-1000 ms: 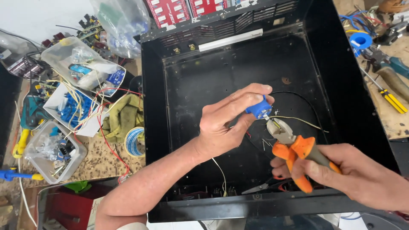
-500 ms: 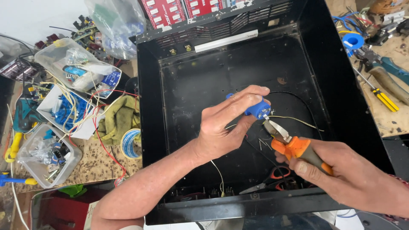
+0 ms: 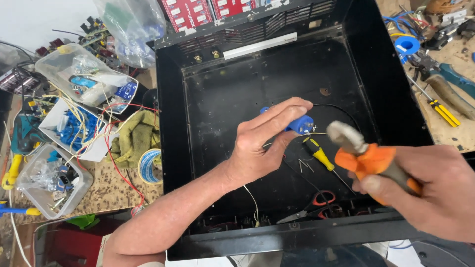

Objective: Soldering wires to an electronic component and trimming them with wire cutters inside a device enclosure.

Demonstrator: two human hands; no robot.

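Item: blue plug (image 3: pixel 298 123), small, hard plastic body, thin wires trailing from its end; I judge it light and stiff, the wires the fragile part, so the body is where to take hold. Location: in the air over the floor of the open black case (image 3: pixel 208 163), near the middle. My left hand (image 3: pixel 260 148) pinches the plug, fingers over the top and thumb beneath. My right hand (image 3: pixel 435 195) is wrapped tight around the orange-handled pliers (image 3: pixel 368 158), whose grey nose points up and left, just beside the plug but apart from it; I cannot tell whether the nose is open. Pliers: rigid, grippy handles, heavier than the plug by my guess. Inside the case, loose: yellow screwdriver (image 3: pixel 320 157), red-handled scissors (image 3: pixel 309 207), a few bent wire offcuts. On the worktop (image 3: pixel 106 190), left of the case: green rag (image 3: pixel 136 138), tape roll (image 3: pixel 148 167), clear tubs of parts (image 3: pixel 47 180). On the right: second yellow screwdriver (image 3: pixel 443 112), blue tape roll (image 3: pixel 407 45).
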